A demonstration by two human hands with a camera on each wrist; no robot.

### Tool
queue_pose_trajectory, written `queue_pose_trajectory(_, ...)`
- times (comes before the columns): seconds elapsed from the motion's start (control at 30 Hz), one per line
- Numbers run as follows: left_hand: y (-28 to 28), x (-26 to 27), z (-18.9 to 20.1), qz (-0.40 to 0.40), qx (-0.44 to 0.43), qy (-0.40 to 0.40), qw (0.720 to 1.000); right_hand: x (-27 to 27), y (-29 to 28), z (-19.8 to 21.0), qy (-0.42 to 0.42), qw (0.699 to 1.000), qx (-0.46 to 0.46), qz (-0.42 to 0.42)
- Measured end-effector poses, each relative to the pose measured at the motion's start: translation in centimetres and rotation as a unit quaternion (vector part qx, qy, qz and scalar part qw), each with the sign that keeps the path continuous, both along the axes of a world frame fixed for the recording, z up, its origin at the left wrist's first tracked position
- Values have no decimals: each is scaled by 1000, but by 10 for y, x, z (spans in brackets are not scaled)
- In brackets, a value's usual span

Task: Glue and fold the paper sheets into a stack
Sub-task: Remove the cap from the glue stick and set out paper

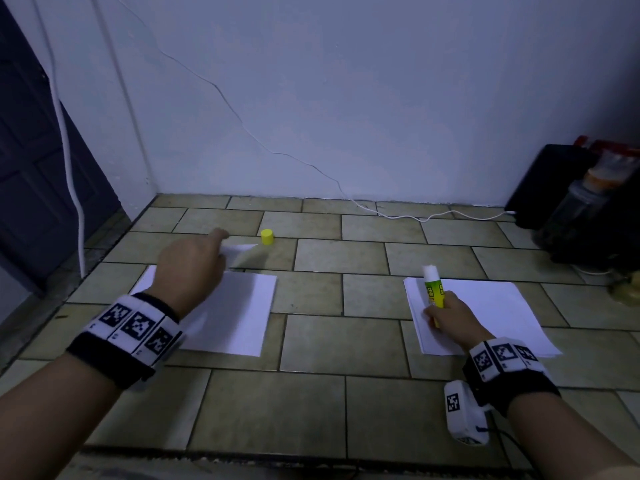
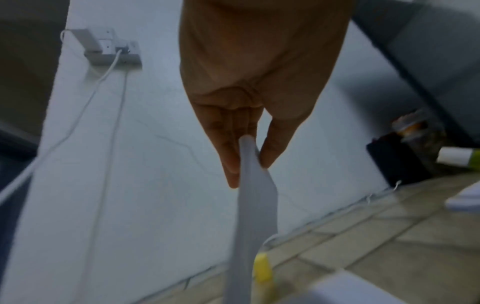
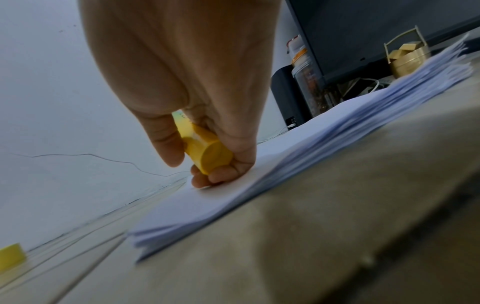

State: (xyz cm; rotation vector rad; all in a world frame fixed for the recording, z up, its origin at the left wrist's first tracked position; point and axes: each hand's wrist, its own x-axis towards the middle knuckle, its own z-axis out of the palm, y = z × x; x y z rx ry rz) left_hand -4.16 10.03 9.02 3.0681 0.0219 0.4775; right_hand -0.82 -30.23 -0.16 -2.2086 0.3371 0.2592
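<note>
- A single sheet (image 2: 255, 197) is pinched at its edge between thumb and fingers of the left hand (image 1: 194, 268) and held raised above the left sheet (image 1: 239, 313), which lies flat on the floor.
- The uncapped glue stick (image 1: 433, 289) is gripped in the curled fingers of the right hand (image 1: 450, 317), which rests on the loose pile of sheets (image 3: 298, 144) well to the right of the left sheet.
- The work is judged to be at an early or middle stage: much of the pile appears unprocessed, and whether the left sheet is already glued or folded cannot be told.
- The yellow cap (image 1: 267, 236) stands just beyond the left sheet.
- A tiled floor (image 1: 339, 341) is met by a cracked white wall (image 1: 346, 98) beyond the left sheet; a white cable (image 1: 433, 216) runs along its base.
</note>
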Motion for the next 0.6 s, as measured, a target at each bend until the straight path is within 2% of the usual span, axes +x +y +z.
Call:
queue_pose_trajectory(0.07, -20, 6, 6, -21, 26, -8, 999, 0, -1, 0, 3, 1000, 5, -2)
queue_pose_trajectory(0.23, -31, 7, -14, -48, 77, 113, 989, -1, 0, 0, 2, 1000, 4, 1)
queue_pose_trajectory(0.43, -23, -12, -55, -37, 9, 255, 966, 0, -1, 0, 3, 1000, 2, 1)
queue_pose_trajectory(0.6, -10, -20, -70, -3, -25, 298, 954, 1, 2, 0, 7, 1000, -13, 8)
